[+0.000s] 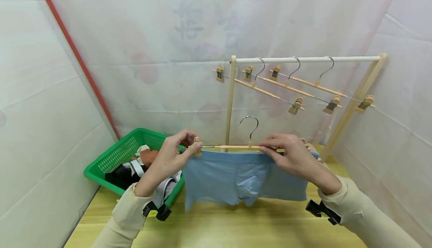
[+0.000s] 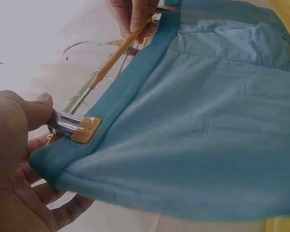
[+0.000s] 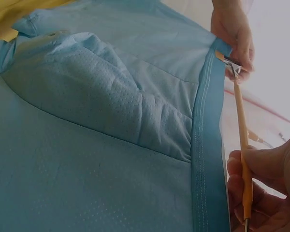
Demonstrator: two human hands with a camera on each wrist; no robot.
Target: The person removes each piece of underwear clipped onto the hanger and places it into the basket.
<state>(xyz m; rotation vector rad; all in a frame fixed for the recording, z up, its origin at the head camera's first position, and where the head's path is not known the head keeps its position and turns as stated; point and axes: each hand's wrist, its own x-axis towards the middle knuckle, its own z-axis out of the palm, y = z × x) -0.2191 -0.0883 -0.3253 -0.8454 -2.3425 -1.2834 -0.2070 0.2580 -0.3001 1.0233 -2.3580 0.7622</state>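
Blue boxer briefs [image 1: 212, 176] hang by their waistband from a clip hanger [image 1: 236, 147] with a wooden bar and metal hook. At the bar's left end, my left hand [image 1: 172, 154] pinches the hanger's clip [image 2: 87, 130], which sits over the waistband's corner. Farther right, my right hand [image 1: 291, 154] grips the wooden bar between thumb and fingers, also plain in the right wrist view, where the bar [image 3: 242, 125] crosses the fingers. The hanger's right clip is mostly hidden behind the right hand in the head view.
A wooden rack with a white rail [image 1: 310, 59] stands at the back right, carrying three clip hangers without garments. To the left, a green basket [image 1: 101, 161] holds several crumpled garments. Pale curtains surround the wooden table [image 1: 216, 225].
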